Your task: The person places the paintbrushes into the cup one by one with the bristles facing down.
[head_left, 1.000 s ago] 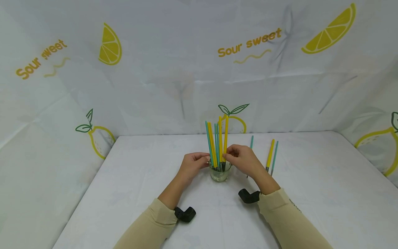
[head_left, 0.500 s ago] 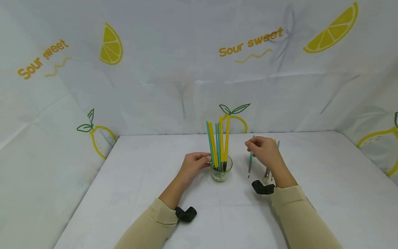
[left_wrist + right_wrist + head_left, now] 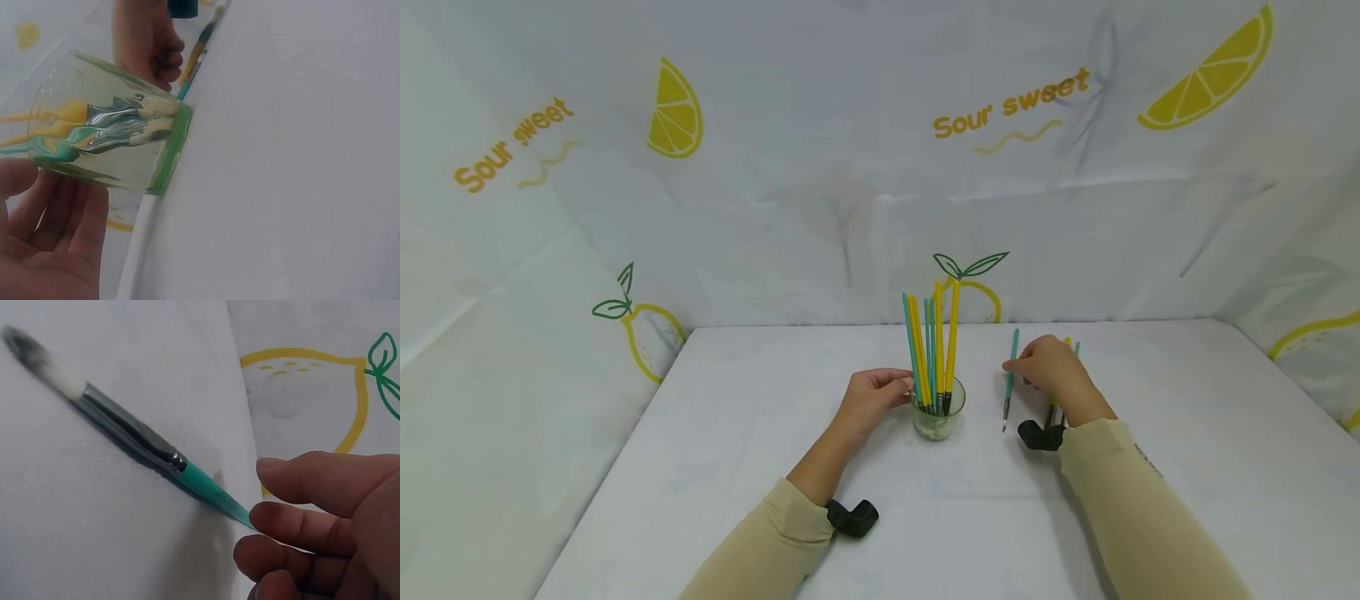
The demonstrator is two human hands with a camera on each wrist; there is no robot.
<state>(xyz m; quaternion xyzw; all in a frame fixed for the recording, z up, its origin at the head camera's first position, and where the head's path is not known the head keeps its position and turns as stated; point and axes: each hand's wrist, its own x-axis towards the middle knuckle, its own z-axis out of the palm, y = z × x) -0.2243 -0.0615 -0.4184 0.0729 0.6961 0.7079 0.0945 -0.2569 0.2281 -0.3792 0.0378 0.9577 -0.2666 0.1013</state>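
Note:
In the head view my left hand (image 3: 868, 400) holds a clear glass (image 3: 936, 427) by its side near the rim, thumb toward the rim and fingers against the wall. The glass (image 3: 119, 162) stands upright on the table with several yellow and teal paintbrushes (image 3: 952, 333) in it, bristles down. To the right, my right hand (image 3: 1051, 368) is at the handle of a teal paintbrush (image 3: 1007, 400) lying on the table. The right wrist view has thumb and index finger apart, the index fingertip right at the teal handle (image 3: 206, 486), whose far end is hidden.
Partly behind the right hand lie a yellow paintbrush (image 3: 1067, 341) and another teal paintbrush (image 3: 1077, 347). A white cloth covers the table (image 3: 760, 375); a lemon-printed white curtain (image 3: 790, 233) hangs along its back edge.
My right hand has left the yellow brush standing in the glass and moved right, then down to the lying teal brush. The left hand has stayed at the glass.

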